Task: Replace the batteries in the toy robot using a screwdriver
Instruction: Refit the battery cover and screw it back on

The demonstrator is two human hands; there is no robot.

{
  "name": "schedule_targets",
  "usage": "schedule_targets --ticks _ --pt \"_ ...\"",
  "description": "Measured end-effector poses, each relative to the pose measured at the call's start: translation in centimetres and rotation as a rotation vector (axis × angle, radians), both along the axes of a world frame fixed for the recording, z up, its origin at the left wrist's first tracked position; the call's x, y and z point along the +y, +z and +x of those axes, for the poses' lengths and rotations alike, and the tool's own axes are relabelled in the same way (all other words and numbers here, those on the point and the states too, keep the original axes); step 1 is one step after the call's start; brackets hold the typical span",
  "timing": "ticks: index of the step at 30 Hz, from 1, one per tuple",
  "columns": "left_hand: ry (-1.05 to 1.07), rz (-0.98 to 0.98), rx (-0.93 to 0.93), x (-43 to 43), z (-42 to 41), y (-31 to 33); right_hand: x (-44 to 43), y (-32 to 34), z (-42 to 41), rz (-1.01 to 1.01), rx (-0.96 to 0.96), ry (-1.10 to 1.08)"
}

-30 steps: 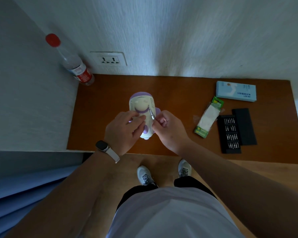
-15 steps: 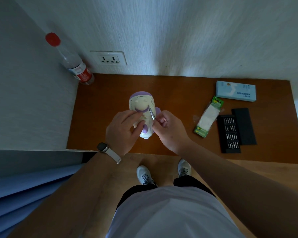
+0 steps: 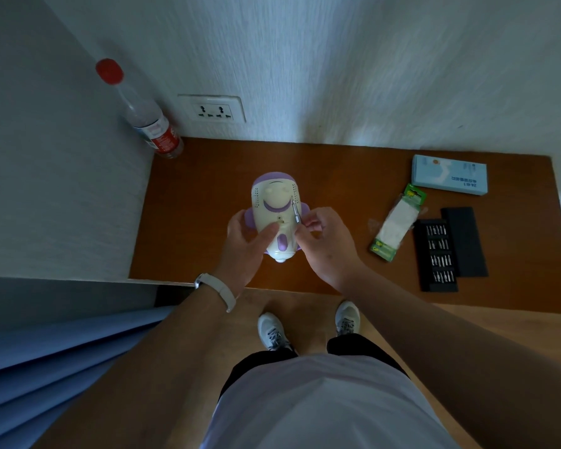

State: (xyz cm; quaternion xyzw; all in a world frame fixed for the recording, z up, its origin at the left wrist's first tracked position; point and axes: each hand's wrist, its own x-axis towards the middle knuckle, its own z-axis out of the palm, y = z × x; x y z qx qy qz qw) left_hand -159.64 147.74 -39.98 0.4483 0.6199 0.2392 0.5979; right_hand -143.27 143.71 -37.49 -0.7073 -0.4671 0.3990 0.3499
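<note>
A cream and purple toy robot (image 3: pixel 274 205) lies on its front in the middle of the brown table (image 3: pixel 208 176), its back panel with a small screw hole facing up. My left hand (image 3: pixel 245 247) holds the toy's left side, thumb lying across the panel below the screw hole. My right hand (image 3: pixel 324 244) pinches a thin silver screwdriver (image 3: pixel 294 212) beside the toy's right edge, tip pointing away from me. A green-edged battery pack (image 3: pixel 397 223) lies to the right.
An open black bit case (image 3: pixel 438 254) and its lid (image 3: pixel 463 241) lie at the right, with a pale blue box (image 3: pixel 449 175) behind them. A red-capped water bottle (image 3: pixel 149 124) stands in the back left corner by a wall socket (image 3: pixel 212 109).
My left hand has slid down and left off the panel, uncovering the toy's back and screw hole. The right hand with the screwdriver has barely shifted.
</note>
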Motion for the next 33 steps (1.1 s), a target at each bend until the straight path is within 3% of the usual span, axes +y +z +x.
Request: schedule_targets --ticks 5,10,25,33 --pt "0.095 -0.040 -0.184 0.2 0.6 0.2 0.0 -0.2 0.4 -0.070 0.018 -0.006" --pt "-0.042 0.095 -0.163 0.3 0.8 0.1 -0.1 -0.1 0.5 -0.086 0.005 0.002" --pt "0.037 0.101 -0.221 0.0 1.0 1.0 -0.4 1.7 -0.3 -0.118 -0.038 0.008" --pt "0.066 0.237 -0.276 -0.7 -0.2 5.7 -1.7 6.6 -1.1 0.016 -0.025 0.044"
